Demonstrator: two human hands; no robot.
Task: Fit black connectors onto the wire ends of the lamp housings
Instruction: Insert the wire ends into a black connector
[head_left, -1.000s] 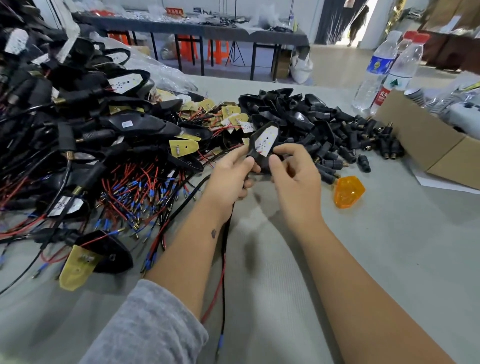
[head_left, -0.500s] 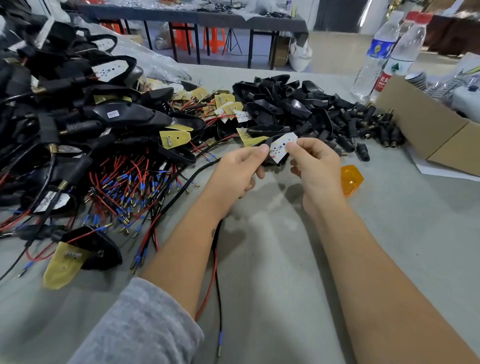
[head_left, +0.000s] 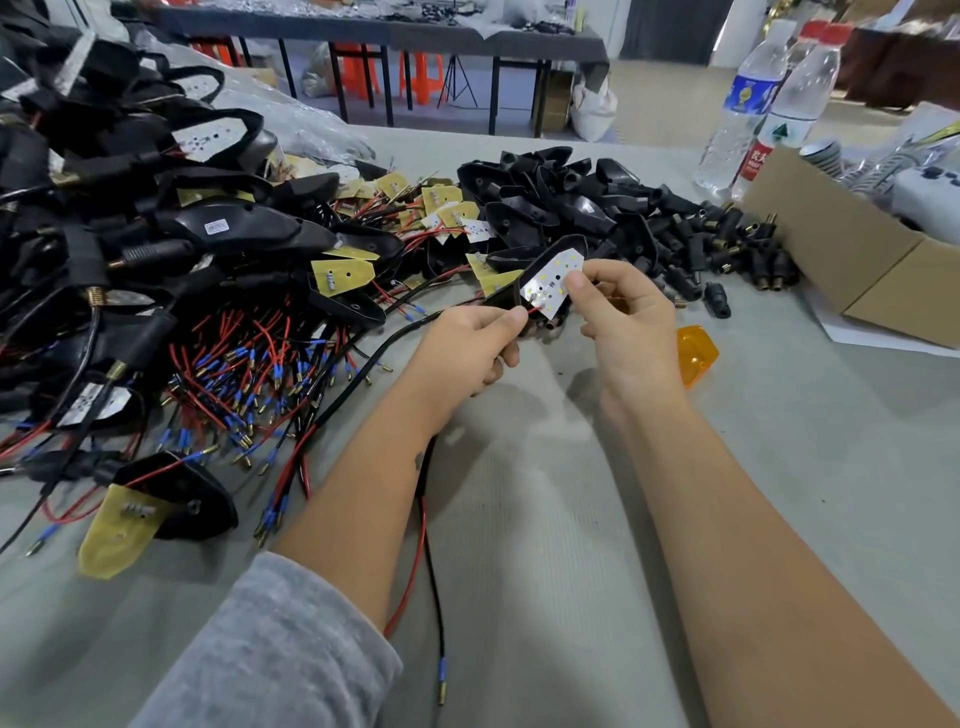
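Observation:
Both hands hold one black lamp housing with a white LED board above the middle of the table. My left hand pinches its lower end where the red wire leaves the board. My right hand presses thumb and forefinger on the board's right edge. The housing's red and black wires hang down under my left wrist and end in a blue-sleeved terminal near the table's front. Loose black connectors lie in a heap at the right rear.
A big pile of wired housings with red and black leads fills the left. Empty black housings lie at centre rear. An orange lens sits right of my right hand. A cardboard box and two water bottles stand at the right.
The housing has tilted so its white board faces up more, and my right thumb has slid onto the board's edge. Both hands stay in about the same spot.

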